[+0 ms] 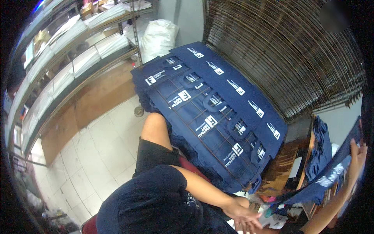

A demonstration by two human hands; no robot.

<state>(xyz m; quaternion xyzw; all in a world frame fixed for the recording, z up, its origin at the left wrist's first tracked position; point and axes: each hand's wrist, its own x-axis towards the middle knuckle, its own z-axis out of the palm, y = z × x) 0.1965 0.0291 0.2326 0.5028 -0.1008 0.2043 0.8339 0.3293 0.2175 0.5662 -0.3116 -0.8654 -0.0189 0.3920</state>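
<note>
Pale floor tiles (99, 142) line the room. The right hand (358, 152) pinches a printed navy cloth (329, 177), raised at far right; the left hand (242, 215) is open, fingers loosely spread. Ahead lie stacked navy bags (249, 95), beside metal shelving (134, 35).

A printing workshop is suggested by flat, white-printed navy cloth pieces (230, 80) laid out in rows; by tiered brown metal-wire racks (269, 50) raised behind them; by grey slotted-metal shelving (135, 39) loaded with flat white stacks (110, 47).
</note>
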